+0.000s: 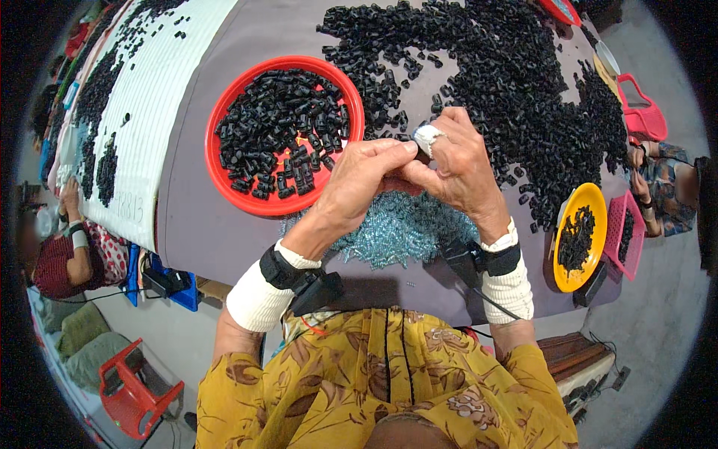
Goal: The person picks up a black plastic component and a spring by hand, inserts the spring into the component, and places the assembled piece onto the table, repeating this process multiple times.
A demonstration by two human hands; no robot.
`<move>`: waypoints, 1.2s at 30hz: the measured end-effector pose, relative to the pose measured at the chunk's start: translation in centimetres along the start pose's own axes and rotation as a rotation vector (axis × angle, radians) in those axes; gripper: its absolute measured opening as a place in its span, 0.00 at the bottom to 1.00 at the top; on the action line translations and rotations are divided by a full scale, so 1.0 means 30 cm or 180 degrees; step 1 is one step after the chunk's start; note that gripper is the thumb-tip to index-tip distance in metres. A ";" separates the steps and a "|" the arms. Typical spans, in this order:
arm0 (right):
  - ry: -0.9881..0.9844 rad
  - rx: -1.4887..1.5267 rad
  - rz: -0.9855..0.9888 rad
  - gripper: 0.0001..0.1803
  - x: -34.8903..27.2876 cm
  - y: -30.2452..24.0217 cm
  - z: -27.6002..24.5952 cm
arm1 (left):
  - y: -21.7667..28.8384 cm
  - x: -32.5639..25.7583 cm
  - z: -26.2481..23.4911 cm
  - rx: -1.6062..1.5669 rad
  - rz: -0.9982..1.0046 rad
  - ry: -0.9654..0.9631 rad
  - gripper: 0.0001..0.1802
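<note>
My left hand (351, 187) and my right hand (460, 161) meet above the near middle of the table. Both are closed, fingertips pinched together around a small black part (422, 155), mostly hidden by the fingers. White tape wraps one finger of my right hand. Just below the hands lies a heap of small, shiny, pale blue pieces (396, 239) that look like coil springs. To the left, a round red tray (213, 161) holds many short black plastic parts (280, 112). Beyond the hands spreads a large pile of similar black parts (508, 67).
On the right are a yellow tray (596, 217) with black pieces and a pink basket (632, 251). A white ribbed sheet (161, 97) bearing black parts covers the table's left side. People sit at the left and right edges. A red chair (134, 389) stands lower left.
</note>
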State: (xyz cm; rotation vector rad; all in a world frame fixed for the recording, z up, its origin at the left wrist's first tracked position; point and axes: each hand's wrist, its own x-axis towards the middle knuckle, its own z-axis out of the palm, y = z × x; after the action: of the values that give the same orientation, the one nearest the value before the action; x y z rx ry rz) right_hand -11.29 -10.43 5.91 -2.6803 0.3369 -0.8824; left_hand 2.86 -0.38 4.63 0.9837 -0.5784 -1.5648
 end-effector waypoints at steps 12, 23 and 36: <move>0.0049 -0.0547 0.1118 0.09 -0.170 0.132 -0.111 | 0.042 -0.081 -0.208 -0.0534 0.0855 0.1517 0.24; -0.0522 -0.1099 0.1376 0.05 -0.189 0.117 -0.032 | -0.007 -0.074 -0.117 0.0033 0.0559 0.0877 0.14; -0.0860 -0.1397 0.0815 0.03 -0.138 0.191 0.051 | -0.047 -0.043 -0.074 0.0330 0.0323 0.0586 0.13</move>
State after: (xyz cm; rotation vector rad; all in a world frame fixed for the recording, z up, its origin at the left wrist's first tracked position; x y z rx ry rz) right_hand -14.34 -14.15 0.50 -3.0012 0.8714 -0.3967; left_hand 3.95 1.51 2.69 1.1456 -0.5756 -1.3489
